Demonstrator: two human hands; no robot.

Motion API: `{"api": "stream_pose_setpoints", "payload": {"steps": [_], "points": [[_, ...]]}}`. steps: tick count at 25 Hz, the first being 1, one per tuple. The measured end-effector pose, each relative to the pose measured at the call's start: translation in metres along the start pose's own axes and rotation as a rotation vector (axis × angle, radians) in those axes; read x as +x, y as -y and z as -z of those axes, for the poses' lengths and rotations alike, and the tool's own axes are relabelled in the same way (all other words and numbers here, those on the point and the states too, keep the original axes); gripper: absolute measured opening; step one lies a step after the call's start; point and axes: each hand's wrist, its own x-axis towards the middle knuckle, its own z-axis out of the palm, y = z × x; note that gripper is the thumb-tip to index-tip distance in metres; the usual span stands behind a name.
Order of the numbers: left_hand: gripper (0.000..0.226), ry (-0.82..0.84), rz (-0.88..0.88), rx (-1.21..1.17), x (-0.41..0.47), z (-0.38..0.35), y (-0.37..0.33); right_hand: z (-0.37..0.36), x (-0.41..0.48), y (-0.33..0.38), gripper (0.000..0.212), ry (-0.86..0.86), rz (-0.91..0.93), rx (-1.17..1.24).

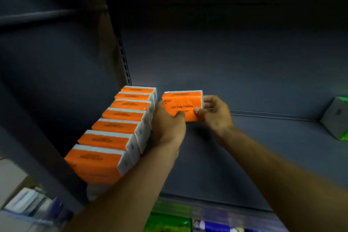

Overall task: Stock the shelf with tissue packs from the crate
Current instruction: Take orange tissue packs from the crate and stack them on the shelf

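Both hands hold one orange tissue pack (181, 105) upright near the back of the dark shelf (244, 156): the left hand (167, 122) grips its left end and the right hand (214, 113) its right end, thumbs on the printed front, the right fingers (210, 100) curled round its end. The pack is just beside the far end of a row of orange packs (116, 133) along the shelf's left side, and whether its bottom touches the shelf I cannot tell.

Row of packs (116, 133) ran front-to-back on shelf (244, 156), L side. Single pack (181, 105) sat just R of its rear, btwn L hand (167, 124) & R hand (216, 113). Other pack (337, 118) lay far R.
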Motion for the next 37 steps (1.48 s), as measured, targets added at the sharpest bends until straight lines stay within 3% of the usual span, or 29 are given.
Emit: {"api": "stream_pose_setpoints", "payload": {"steps": [12,15,19,22,26,31,35,37], "points": [[0.063,0.045,0.087,0.115,0.03,-0.022,0.019,-0.041,0.043,-0.028,0.022,-0.085,0.08,-0.213],[0.063,0.052,0.1,0.115,0.028,-0.019,0.015,-0.039,0.04,-0.024,0.034,-0.081,0.063,-0.313],[0.042,0.062,0.122,0.031,0.016,-0.01,0.008,-0.016,0.013,-0.011,0.042,-0.062,0.053,-0.411],[0.015,0.099,0.088,-0.039,-0.017,0.002,-0.002,0.017,-0.033,0.002,0.015,-0.065,0.103,-0.438],[0.021,0.265,-0.103,0.087,-0.077,0.023,-0.007,0.063,-0.106,0.02,0.01,-0.038,0.266,-0.569],[0.018,0.542,-0.316,0.141,-0.18,0.063,-0.006,0.101,-0.206,0.008,0.006,-0.046,0.332,-0.571],[0.02,0.666,-0.498,0.377,-0.247,0.088,0.02,0.125,-0.279,-0.035,0.005,0.049,0.249,-0.65],[0.027,0.762,-0.42,0.543,-0.263,0.094,0.038,0.136,-0.3,-0.059,0.007,0.106,0.129,-0.731]]}}
